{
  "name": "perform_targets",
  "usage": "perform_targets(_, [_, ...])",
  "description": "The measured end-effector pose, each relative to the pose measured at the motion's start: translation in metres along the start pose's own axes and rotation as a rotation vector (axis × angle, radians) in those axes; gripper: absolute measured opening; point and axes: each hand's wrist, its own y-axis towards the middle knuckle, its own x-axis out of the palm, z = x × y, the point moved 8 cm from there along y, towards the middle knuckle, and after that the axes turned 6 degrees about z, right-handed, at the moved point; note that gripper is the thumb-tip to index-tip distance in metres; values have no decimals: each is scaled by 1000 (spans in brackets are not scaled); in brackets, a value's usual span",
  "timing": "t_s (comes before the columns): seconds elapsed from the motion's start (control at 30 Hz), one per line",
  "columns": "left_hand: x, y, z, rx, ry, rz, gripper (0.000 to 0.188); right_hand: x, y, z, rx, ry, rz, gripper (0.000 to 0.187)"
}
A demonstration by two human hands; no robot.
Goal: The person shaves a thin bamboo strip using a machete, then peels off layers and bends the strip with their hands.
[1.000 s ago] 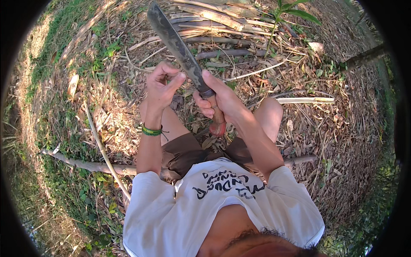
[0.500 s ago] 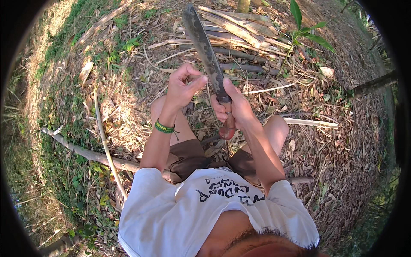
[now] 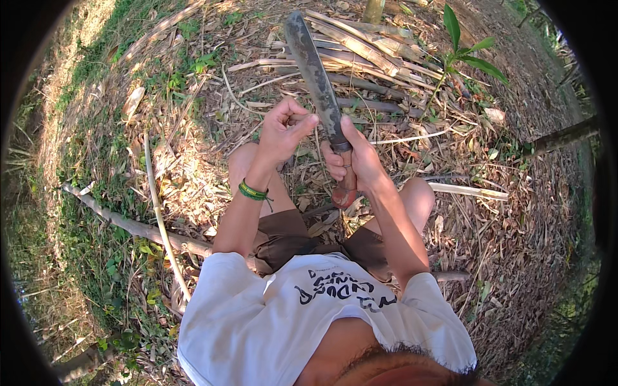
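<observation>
My right hand is wrapped round the wooden handle of a machete, its thumb along the base of the blade. The dark, blotched blade points up and away, leaning a little left. A rounded reddish butt ends the handle below my fist. Just left of the blade, my left hand is closed in a pinch, thumb against curled fingers. Something thin and pale seems to show by its fingertips, too small to make out. A green braided bracelet circles my left wrist.
Beyond the blade lies a pile of split sticks. A leafy green sapling stands to its right. On the left, a thick branch crosses under a slender pale stick. Dry leaves cover the ground; a pale split piece lies by my right knee.
The machete and both hands have shifted slightly right and down in the picture, along with the background. Both hands keep their hold.
</observation>
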Motion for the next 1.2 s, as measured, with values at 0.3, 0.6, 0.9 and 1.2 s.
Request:
perform_targets(0.3, [7,7,14,56,77,-49,12,-8,-2,-24,-360,-484,82,50])
perform_targets(0.6, [10,3,15,-36,57,-86,11,-4,-8,-20,-287,-317,47,55])
perform_targets(0.9, [10,1,12,-43,6,-103,12,3,-1,-21,-241,-257,-27,43])
perform_targets(1.2, [6,4,65,415,306,243,15,18,-5,-32,-301,-186,105,34])
